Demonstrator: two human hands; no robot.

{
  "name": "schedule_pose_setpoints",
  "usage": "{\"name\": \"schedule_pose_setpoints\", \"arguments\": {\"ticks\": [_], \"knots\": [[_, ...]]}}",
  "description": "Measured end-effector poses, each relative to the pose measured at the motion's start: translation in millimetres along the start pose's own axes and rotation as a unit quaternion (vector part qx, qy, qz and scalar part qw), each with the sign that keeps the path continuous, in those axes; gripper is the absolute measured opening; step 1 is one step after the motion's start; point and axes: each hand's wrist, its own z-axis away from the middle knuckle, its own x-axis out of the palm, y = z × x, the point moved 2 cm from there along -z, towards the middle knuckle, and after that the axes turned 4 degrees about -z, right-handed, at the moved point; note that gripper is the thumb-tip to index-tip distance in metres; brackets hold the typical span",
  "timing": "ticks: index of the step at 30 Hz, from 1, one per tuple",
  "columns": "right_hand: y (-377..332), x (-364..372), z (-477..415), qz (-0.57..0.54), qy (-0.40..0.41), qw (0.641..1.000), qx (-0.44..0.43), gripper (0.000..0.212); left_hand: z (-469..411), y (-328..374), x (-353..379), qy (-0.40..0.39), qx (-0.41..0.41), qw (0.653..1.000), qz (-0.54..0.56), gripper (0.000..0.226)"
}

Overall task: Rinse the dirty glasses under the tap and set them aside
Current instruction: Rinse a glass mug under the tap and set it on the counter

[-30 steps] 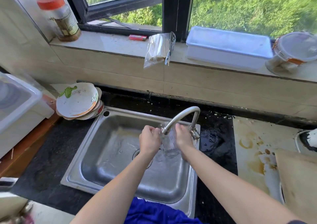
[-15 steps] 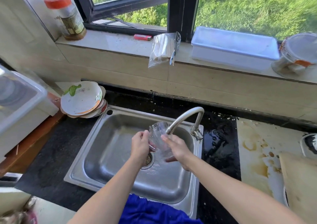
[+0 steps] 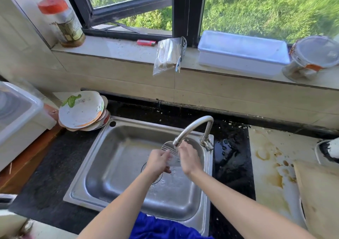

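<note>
We are holding the glass [image 3: 171, 156] under the tap [image 3: 194, 126], our left grip [image 3: 158, 162] and right grip [image 3: 189, 161] both curling round it.

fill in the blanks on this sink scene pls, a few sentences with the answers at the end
The left hand and right hand hold the glass over the sink, whose tap is mounted at its rear ____ corner.
The stack of plates sits beside the sink's rear ____ corner.
The jar on the windowsill has a ____ lid.
The leaf on the top plate is ____.
Answers: right; left; red; green
</note>
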Motion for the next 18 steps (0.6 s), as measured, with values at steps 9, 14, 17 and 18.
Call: {"name": "schedule_pose_setpoints", "arguments": {"ticks": [9, 14, 17, 18], "knots": [[-7.7, 12.0, -9.5, -0.189, -0.095, 0.965, 0.154, 0.027, 7.5, -0.4, -15.6, 0.166, 0.189, 0.941, -0.226, 0.031], [-5.3, 8.4, -19.5, -0.341, -0.122, 0.881, 0.304, 0.019, 22.6, 4.5, -5.5, 0.122, 0.279, 0.916, -0.262, 0.025], [2.9, -2.6, -26.2, -0.328, -0.082, 0.9, 0.274, 0.016, 16.1, 0.9, -7.0, 0.07, 0.218, 0.957, -0.176, 0.051], [7.6, -5.0, -28.8, -0.304, -0.042, 0.919, 0.247, 0.013, 15.2, 0.5, -8.3, 0.015, 0.149, 0.985, -0.085, 0.064]]}}
